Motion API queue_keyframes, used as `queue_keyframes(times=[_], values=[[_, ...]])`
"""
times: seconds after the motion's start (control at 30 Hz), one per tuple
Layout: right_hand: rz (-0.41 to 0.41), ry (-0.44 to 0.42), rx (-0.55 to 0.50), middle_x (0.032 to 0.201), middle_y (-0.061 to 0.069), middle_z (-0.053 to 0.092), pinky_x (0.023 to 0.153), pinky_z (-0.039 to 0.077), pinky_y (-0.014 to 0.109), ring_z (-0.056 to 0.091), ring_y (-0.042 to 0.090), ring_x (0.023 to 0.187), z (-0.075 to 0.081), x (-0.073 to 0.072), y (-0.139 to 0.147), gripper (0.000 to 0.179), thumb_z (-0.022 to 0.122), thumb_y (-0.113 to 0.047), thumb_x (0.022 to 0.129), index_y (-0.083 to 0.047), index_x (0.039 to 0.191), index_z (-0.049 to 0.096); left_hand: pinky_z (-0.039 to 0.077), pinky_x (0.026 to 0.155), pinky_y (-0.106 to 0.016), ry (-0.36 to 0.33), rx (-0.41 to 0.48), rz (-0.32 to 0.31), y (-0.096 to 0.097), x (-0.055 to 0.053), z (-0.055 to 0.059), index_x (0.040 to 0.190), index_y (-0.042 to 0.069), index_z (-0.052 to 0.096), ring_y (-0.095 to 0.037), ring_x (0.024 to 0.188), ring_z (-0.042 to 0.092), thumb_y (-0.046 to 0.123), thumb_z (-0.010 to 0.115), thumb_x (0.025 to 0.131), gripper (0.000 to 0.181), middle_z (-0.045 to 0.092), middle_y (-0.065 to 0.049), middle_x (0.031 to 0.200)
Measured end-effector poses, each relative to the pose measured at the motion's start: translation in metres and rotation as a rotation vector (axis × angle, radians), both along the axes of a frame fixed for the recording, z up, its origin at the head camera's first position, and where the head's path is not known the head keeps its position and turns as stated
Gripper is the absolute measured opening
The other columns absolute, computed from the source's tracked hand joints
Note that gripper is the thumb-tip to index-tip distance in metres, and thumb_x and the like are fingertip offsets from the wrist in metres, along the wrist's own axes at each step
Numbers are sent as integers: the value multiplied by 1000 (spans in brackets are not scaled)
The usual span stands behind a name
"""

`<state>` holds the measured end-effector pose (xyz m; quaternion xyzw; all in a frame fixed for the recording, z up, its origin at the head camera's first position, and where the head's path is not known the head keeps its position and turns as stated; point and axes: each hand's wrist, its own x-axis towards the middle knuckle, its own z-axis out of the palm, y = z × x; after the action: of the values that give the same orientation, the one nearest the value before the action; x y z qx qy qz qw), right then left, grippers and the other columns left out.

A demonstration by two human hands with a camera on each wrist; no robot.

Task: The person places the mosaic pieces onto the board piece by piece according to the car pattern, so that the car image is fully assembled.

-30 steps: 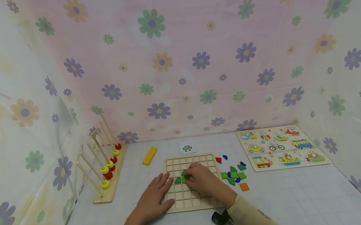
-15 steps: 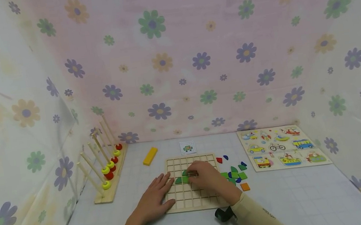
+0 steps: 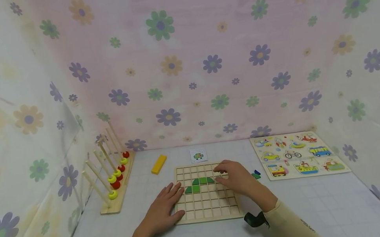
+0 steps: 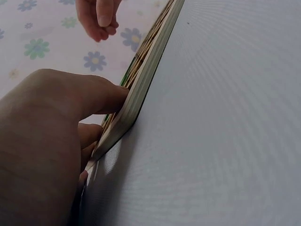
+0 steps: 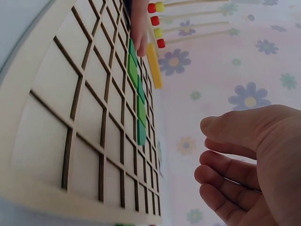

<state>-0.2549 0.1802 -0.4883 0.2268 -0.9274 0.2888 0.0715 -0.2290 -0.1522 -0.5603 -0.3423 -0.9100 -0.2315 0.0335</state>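
Note:
A wooden grid board [image 3: 216, 211] lies in front of me with several green pieces [image 3: 202, 180] set in its upper cells, some square and some rounded. My left hand [image 3: 162, 209] rests on the board's left edge with fingers spread; in the left wrist view its fingertips press on the rim. Over the board's right side hovers my right hand [image 3: 234, 178], fingers loosely bent. The right wrist view shows nothing between that hand's thumb and fingers. Loose green and blue pieces [image 3: 256, 174] show just past the right hand, which hides most of the area behind it.
A small picture card [image 3: 198, 155] lies behind the board, with a yellow block [image 3: 159, 164] to its left. A wooden peg stand [image 3: 112, 207] with red and yellow beads stands at left. A vehicle picture puzzle [image 3: 299, 156] lies at back right.
My right hand has let go of a green piece, now in the upper row, and moved right across the board. The left hand has stayed on the board's edge.

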Motion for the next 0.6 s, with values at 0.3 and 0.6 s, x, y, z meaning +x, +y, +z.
queue_keyframes(times=[0.3,0.6], values=[[-21,65,13,114,4,74,80,60,41,68,23,97,-1,13,39,27,86,-8,93,-5,120,80,22,130,-59,-27,-6,2,0,-1,-1,165,7,47,-40,162,25,47,64,103,75,38,-11,173],[-126,-16,27,119,5,73,85,62,44,69,28,102,-2,25,71,29,86,-15,95,-10,123,80,22,130,-58,-26,-34,16,0,-1,-2,165,9,47,-39,162,25,49,61,105,74,36,-10,174]])
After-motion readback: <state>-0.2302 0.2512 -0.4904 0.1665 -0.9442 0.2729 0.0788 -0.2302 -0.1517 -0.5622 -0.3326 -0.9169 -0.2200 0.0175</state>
